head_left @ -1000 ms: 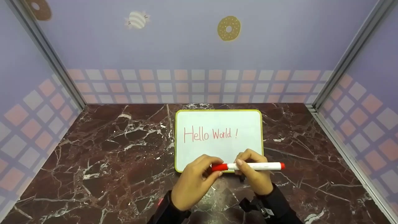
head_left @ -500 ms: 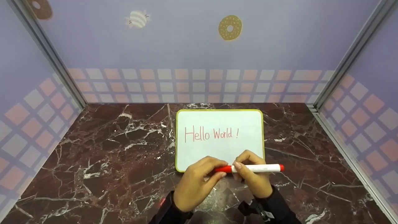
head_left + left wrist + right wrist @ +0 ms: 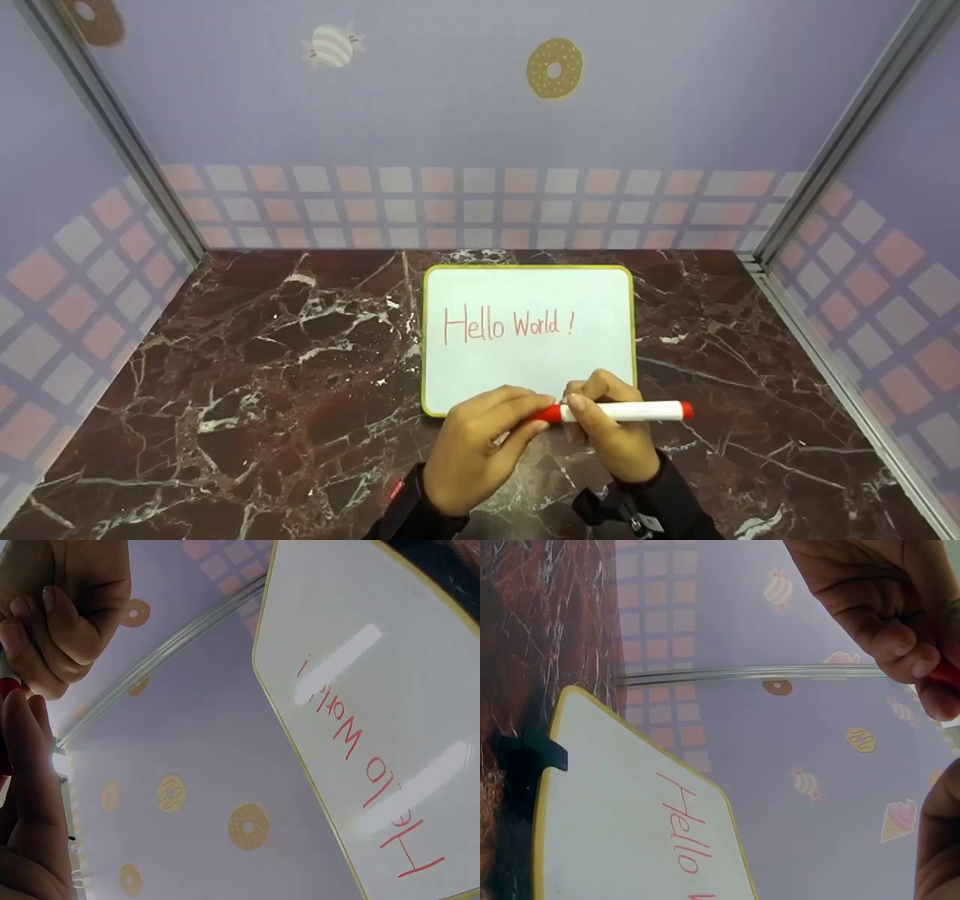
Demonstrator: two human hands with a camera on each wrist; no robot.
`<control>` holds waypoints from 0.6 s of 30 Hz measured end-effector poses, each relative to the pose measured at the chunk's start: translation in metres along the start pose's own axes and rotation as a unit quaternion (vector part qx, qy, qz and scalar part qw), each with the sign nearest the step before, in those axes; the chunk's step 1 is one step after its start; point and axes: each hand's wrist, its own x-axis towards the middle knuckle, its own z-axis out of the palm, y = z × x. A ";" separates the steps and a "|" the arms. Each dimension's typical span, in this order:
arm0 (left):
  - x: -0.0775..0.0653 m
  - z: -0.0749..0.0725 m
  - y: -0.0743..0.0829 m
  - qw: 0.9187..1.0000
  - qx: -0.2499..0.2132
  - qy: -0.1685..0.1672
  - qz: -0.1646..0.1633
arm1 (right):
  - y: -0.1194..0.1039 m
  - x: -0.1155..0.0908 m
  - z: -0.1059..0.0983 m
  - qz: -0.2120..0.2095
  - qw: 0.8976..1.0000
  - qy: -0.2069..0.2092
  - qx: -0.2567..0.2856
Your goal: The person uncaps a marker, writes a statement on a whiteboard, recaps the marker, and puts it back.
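My right hand grips the white barrel of a marker with a red end plug, held level in front of the board. On the marker's left end sits a red cap, pinched between the thumb and fingers of my left hand. Cap and barrel meet with no gap that I can see. Behind both hands is a yellow-framed whiteboard bearing "Hello World !" in red writing. In the left wrist view the red cap shows only partly at the left edge, between the two hands.
The board is on a dark red marbled table. Lilac walls with checks and printed sweets enclose the back and sides, joined by metal corner strips. A black clip is at the board's edge in the right wrist view.
The white neck that showed between cap and barrel is now covered; the left hand has moved right with the cap, toward the right hand. Both hands sit slightly lower in view.
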 end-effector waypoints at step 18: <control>-0.005 0.001 0.001 0.997 -0.061 -0.021 -0.044 | 0.003 -0.001 0.000 -0.019 1.000 -0.008 -0.020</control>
